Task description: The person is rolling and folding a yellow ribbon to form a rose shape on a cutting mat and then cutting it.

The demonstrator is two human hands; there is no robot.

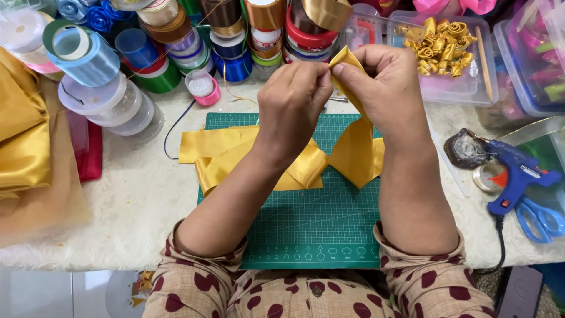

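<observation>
A wide gold satin ribbon (353,150) is held up over the green cutting mat (318,224), its upper end folded into a point and pinched between both hands while the rest hangs down and trails left across the mat in flat, overlapping folds. The left hand (291,106) closes its thumb and fingertips on the near side of the fold; the right hand (382,88) pinches the same fold from the other side, so the two sets of fingertips meet at the ribbon's tip. To the right of the mat a blue glue gun (518,171) rests on the white table cover (135,200), with blue-handled scissors (541,218) just beside it. Behind the hands stands a row of ribbon spools (235,35) in many colours, and a clear plastic box (471,88) holds small gold ribbon roses (438,47). At the left edge lies a pile of gold fabric (23,141), next to stacked clear tape rolls (112,100).
</observation>
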